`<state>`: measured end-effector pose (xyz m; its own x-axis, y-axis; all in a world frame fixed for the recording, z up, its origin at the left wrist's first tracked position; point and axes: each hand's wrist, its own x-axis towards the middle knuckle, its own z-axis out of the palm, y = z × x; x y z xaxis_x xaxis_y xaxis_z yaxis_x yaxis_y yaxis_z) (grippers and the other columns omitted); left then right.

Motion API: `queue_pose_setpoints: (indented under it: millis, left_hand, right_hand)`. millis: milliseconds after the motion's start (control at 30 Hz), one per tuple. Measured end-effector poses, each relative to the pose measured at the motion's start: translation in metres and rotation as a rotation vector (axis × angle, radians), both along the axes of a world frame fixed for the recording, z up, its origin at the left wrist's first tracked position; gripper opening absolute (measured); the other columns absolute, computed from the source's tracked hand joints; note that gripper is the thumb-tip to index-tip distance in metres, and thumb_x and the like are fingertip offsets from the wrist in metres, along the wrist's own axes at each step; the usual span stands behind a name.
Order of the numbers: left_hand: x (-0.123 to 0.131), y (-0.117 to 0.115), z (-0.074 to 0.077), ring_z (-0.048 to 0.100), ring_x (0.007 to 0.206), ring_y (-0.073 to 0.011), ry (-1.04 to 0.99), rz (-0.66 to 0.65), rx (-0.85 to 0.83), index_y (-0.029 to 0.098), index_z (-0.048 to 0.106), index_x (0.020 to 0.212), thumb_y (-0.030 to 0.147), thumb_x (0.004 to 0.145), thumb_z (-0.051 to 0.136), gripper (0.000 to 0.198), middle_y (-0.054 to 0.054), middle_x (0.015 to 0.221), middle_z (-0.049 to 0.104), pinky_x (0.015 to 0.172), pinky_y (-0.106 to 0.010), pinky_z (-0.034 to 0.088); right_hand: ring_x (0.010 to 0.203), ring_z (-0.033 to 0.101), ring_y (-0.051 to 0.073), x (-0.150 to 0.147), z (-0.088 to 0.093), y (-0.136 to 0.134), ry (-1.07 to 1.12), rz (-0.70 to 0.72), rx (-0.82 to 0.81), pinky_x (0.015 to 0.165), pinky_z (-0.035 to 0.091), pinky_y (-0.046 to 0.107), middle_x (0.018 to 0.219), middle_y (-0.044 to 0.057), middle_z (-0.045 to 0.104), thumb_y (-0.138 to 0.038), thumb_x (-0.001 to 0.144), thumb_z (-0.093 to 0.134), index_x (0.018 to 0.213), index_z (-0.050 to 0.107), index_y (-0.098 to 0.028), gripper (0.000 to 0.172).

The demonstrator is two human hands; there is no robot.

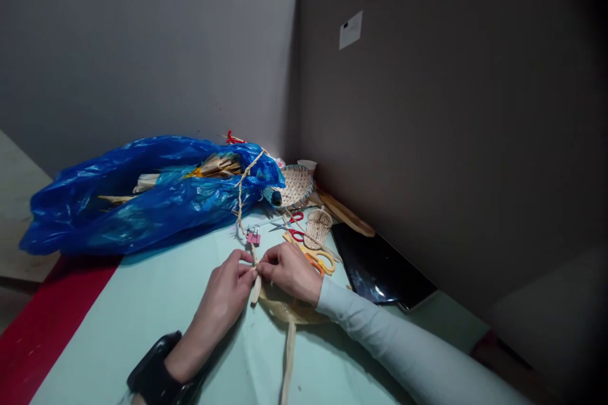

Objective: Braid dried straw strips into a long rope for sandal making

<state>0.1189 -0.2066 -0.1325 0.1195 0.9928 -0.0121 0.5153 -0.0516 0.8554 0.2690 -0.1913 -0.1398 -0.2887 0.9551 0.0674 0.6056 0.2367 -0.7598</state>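
My left hand [232, 281] and my right hand [289, 269] meet near the middle, fingertips pinched on a pale straw strand [256, 291]. Beyond my fingers the strand continues as a twisted braid [240, 199] that runs up to the blue bag. A pink binder clip [253, 238] sits on the braid just past my fingertips. Under my right hand lies a tan, flat piece [285, 311], partly hidden, and a straw strip [288, 361] extends from it toward me.
A blue plastic bag [190, 202] with straw bundles lies left. Behind my hands are a woven basket [297, 186], red scissors [295, 235], yellow scissors [325, 261] and a small woven piece [318, 228]. A black tablet-like object [380, 269] lies right, beside the grey partition [427, 107].
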Motion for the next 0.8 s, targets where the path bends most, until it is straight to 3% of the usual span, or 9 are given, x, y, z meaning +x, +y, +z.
queue_pose_setpoints:
  millis: [33, 100, 233, 333, 433, 667, 800]
  left_hand:
    - [0.000, -0.003, 0.003, 0.058, 0.059, -0.0215, 0.161, -0.002, 0.077, 0.023, 0.055, 0.073, 0.026, 0.077, 0.055, 0.005, -0.002, 0.060, 0.067, 0.058, -0.028, 0.034]
    - [0.000, -0.011, 0.009, 0.060, 0.060, -0.0238, 0.414, 0.005, 0.179, 0.022, 0.058, 0.066, 0.027, 0.084, 0.049, 0.020, -0.005, 0.062, 0.069, 0.060, -0.030, 0.033]
    - [0.005, -0.029, 0.005, 0.065, 0.066, -0.0261, 0.698, 0.053, 0.378, 0.021, 0.064, 0.077, 0.026, 0.090, 0.044, 0.024, -0.008, 0.071, 0.071, 0.059, -0.031, 0.035]
    - [0.013, -0.040, -0.005, 0.065, 0.071, -0.0242, 0.878, -0.031, 0.553, 0.019, 0.066, 0.082, 0.015, 0.089, 0.042, 0.025, -0.008, 0.075, 0.070, 0.060, -0.030, 0.040]
    - [0.021, -0.046, -0.013, 0.065, 0.072, -0.0247, 1.055, -0.136, 0.576, 0.014, 0.068, 0.090, -0.002, 0.080, 0.038, 0.036, -0.009, 0.075, 0.068, 0.058, -0.031, 0.044]
    - [0.019, -0.050, -0.016, 0.065, 0.077, -0.0255, 1.192, -0.210, 0.579, 0.002, 0.060, 0.118, -0.008, 0.073, 0.037, 0.052, -0.013, 0.082, 0.069, 0.067, -0.035, 0.053]
    - [0.019, -0.054, -0.017, 0.064, 0.077, -0.0273, 1.172, -0.181, 0.604, 0.003, 0.061, 0.115, -0.007, 0.075, 0.038, 0.047, -0.014, 0.081, 0.067, 0.069, -0.039, 0.053]
  right_hand:
    - [0.054, 0.047, 0.010, -0.001, -0.001, -0.001, 0.019, -0.018, 0.004, 0.052, 0.028, 0.023, 0.055, 0.001, 0.061, -0.023, 0.078, 0.056, 0.070, 0.073, -0.013, 0.021]
    - [0.053, 0.047, 0.010, -0.003, -0.002, -0.003, 0.060, -0.049, 0.003, 0.051, 0.028, 0.022, 0.055, 0.001, 0.061, -0.022, 0.077, 0.056, 0.068, 0.073, -0.013, 0.021]
    - [0.055, 0.049, 0.011, -0.005, -0.004, -0.001, 0.200, -0.068, -0.090, 0.053, 0.032, 0.021, 0.054, 0.001, 0.062, -0.023, 0.076, 0.058, 0.066, 0.074, -0.013, 0.021]
    - [0.055, 0.048, 0.010, -0.004, -0.004, 0.001, 0.417, -0.077, -0.273, 0.054, 0.035, 0.019, 0.054, -0.001, 0.060, -0.018, 0.073, 0.061, 0.069, 0.075, -0.013, 0.015]
    - [0.046, 0.038, 0.007, -0.004, -0.001, 0.001, 0.564, -0.081, -0.492, 0.047, 0.031, 0.018, 0.047, -0.004, 0.052, -0.011, 0.071, 0.061, 0.065, 0.072, -0.012, 0.013]
    - [0.044, 0.039, 0.005, -0.006, 0.001, 0.001, 0.631, -0.097, -0.557, 0.046, 0.031, 0.017, 0.047, -0.005, 0.052, -0.005, 0.072, 0.060, 0.061, 0.068, -0.011, 0.016]
    - [0.040, 0.035, 0.004, -0.006, 0.004, -0.001, 0.663, -0.089, -0.582, 0.043, 0.025, 0.018, 0.042, -0.006, 0.048, -0.003, 0.074, 0.058, 0.059, 0.067, -0.010, 0.018]
